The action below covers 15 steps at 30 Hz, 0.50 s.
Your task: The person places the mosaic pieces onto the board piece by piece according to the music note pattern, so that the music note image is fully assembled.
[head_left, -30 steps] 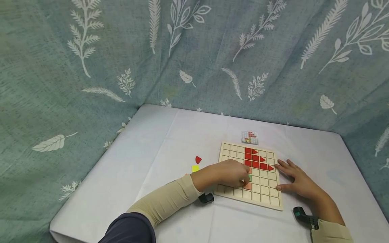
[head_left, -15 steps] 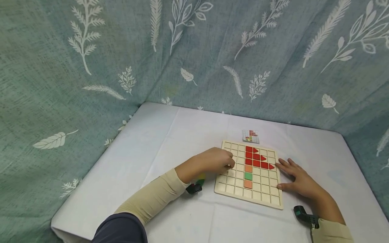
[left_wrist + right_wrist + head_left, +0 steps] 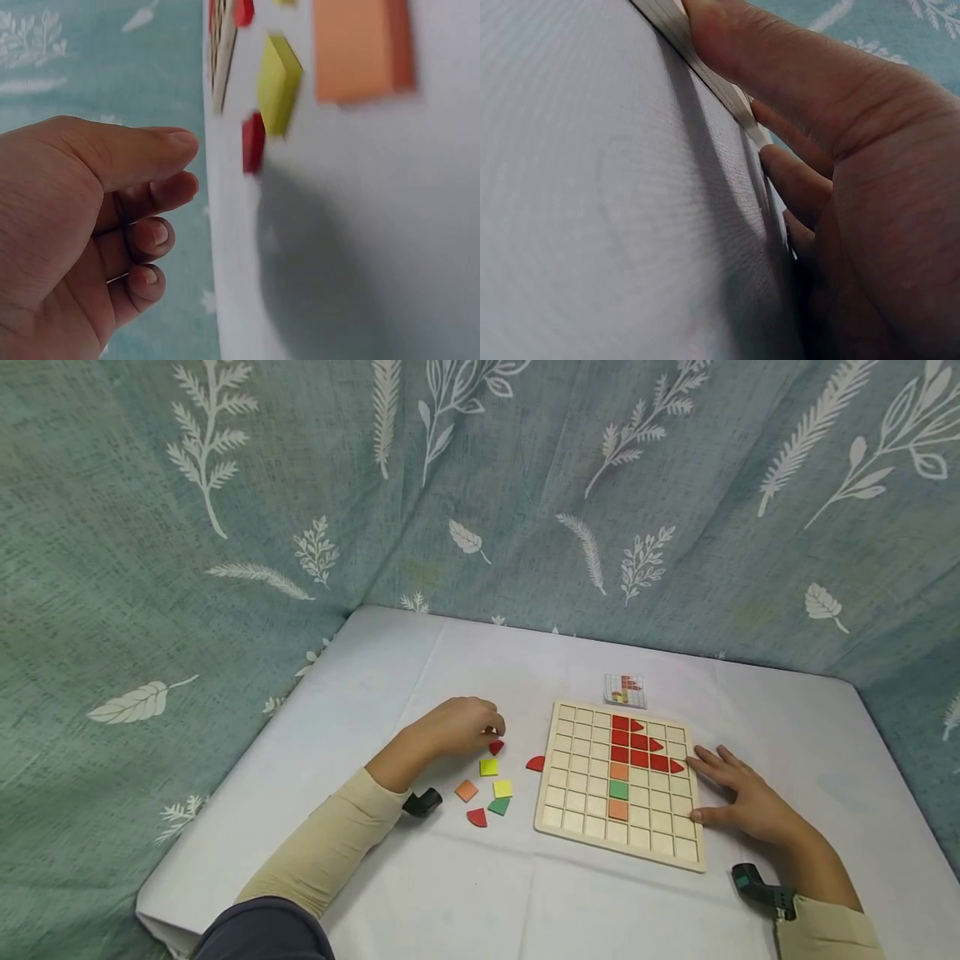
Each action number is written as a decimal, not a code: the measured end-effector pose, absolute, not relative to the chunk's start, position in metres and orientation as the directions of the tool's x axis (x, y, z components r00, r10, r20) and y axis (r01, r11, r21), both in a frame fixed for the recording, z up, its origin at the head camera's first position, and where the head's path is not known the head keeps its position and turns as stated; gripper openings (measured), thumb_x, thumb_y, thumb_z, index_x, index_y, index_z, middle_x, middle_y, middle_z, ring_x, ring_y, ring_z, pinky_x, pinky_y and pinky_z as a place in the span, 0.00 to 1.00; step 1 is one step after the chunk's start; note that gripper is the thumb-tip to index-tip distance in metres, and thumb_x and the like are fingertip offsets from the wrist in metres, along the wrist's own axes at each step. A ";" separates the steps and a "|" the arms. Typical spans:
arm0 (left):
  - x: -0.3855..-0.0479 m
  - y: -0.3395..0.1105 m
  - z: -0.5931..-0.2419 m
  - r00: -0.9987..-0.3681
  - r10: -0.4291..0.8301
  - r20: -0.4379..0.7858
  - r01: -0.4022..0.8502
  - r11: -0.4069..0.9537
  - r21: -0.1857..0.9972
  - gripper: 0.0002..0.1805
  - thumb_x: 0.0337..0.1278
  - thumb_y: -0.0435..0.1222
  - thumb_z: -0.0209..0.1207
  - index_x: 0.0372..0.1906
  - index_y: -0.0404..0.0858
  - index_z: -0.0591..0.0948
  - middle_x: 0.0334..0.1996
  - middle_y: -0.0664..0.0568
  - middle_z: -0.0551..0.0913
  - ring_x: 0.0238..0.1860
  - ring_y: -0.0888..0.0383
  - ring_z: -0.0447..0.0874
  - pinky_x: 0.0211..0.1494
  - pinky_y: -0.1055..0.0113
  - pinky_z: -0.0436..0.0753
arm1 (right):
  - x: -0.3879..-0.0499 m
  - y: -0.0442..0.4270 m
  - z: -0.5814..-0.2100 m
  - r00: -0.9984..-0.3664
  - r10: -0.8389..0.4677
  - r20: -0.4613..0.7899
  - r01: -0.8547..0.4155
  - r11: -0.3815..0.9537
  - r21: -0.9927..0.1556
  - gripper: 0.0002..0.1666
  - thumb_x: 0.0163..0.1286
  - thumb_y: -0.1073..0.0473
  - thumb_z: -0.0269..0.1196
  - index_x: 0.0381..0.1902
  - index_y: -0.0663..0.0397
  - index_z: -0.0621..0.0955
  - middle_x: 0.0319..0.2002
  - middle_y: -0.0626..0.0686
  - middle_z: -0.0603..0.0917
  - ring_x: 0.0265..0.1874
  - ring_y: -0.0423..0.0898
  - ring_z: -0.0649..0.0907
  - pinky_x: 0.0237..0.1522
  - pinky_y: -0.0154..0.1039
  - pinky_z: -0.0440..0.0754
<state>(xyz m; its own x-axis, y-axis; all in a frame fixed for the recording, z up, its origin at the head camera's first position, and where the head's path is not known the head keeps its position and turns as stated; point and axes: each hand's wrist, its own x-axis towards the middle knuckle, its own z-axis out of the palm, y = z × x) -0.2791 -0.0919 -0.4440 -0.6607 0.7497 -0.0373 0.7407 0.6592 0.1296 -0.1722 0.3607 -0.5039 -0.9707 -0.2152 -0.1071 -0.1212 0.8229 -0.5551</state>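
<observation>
In the head view the left hand (image 3: pixel 461 727) hovers just above a small red piece (image 3: pixel 497 747); its fingers are loosely bent. No object shows between thumb and fingers in the left wrist view, where the hand (image 3: pixel 82 217) is beside the red piece (image 3: pixel 253 142). The right hand (image 3: pixel 750 797) rests at the right edge of the wooden grid board (image 3: pixel 573 793), fingers spread. Its thumb and fingertips touch the board's side (image 3: pixel 720 86) in the right wrist view. On the board are rows of red pieces (image 3: pixel 640 758), above an orange, green, orange column (image 3: pixel 618 789).
Left of the board lie yellow squares (image 3: pixel 502 788), an orange square (image 3: pixel 467 790), a green piece (image 3: pixel 498 806) and a red quarter piece (image 3: pixel 477 817). Another rounded red piece (image 3: pixel 536 763) sits by the board's left edge. A small pattern card (image 3: pixel 625 691) lies behind the board.
The left hand has moved left, off the board and over to the loose pieces. The rounded red piece at the board's left edge has come into view. The right hand stays at the board's edge.
</observation>
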 end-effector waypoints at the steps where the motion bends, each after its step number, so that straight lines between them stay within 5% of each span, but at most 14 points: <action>1: -0.280 -0.097 -0.445 -0.668 0.744 -0.036 0.734 0.666 0.133 0.08 0.59 0.35 0.61 0.40 0.47 0.88 0.31 0.62 0.79 0.32 0.65 0.75 0.39 0.70 0.76 | -0.172 0.361 -0.504 -0.970 -0.217 -0.109 -0.121 0.822 -0.556 0.62 0.44 0.33 0.74 0.73 0.53 0.64 0.75 0.58 0.53 0.74 0.63 0.40 0.59 0.75 0.43; 15: -0.275 -0.132 -0.456 -0.726 0.683 -0.082 0.661 0.726 0.190 0.08 0.60 0.36 0.62 0.42 0.45 0.87 0.34 0.60 0.82 0.35 0.63 0.77 0.44 0.66 0.77 | -0.171 0.358 -0.500 -0.969 -0.224 -0.101 -0.131 0.818 -0.560 0.60 0.46 0.36 0.75 0.73 0.55 0.65 0.75 0.59 0.54 0.73 0.63 0.41 0.59 0.75 0.43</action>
<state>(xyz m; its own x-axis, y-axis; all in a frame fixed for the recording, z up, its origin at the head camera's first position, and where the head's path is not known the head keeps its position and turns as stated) -0.2747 -0.1324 -0.4557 -0.7258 0.6829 -0.0823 0.6613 0.7257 0.1897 -0.1711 0.3585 -0.5005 -0.9693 -0.2242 -0.1015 -0.1306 0.8182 -0.5599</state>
